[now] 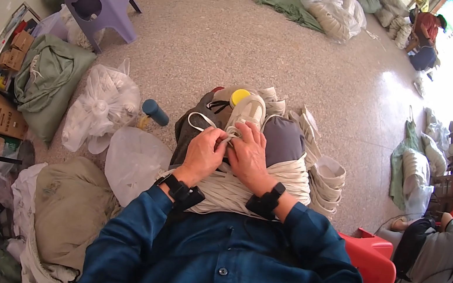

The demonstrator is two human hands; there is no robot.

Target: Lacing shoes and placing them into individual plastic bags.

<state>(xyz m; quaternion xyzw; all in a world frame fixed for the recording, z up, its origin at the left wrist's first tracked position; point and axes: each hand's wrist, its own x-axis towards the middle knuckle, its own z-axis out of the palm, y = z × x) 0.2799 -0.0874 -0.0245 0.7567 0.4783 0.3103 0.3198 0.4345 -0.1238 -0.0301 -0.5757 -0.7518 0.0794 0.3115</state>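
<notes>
A beige and white shoe (249,109) rests in front of my lap, its toe pointing away from me. My left hand (205,153) is closed in a pinch on a white shoelace (201,118), which loops out to the left of the shoe. Close beside it, my right hand (251,156) is also closed, its fingers curled at the lacing of the shoe; the lace between the fingertips is mostly hidden. A thick bundle of cream laces (218,190) lies across my lap under both wrists.
Stacked shoe pieces (326,184) stand right of my knee. A yellow lid (239,97) shows beside the shoe. To the left are a blue bottle (155,112), plastic bags (103,107) and a purple stool (102,9). A red stool (373,265) is at my right; another person (425,39) is far right.
</notes>
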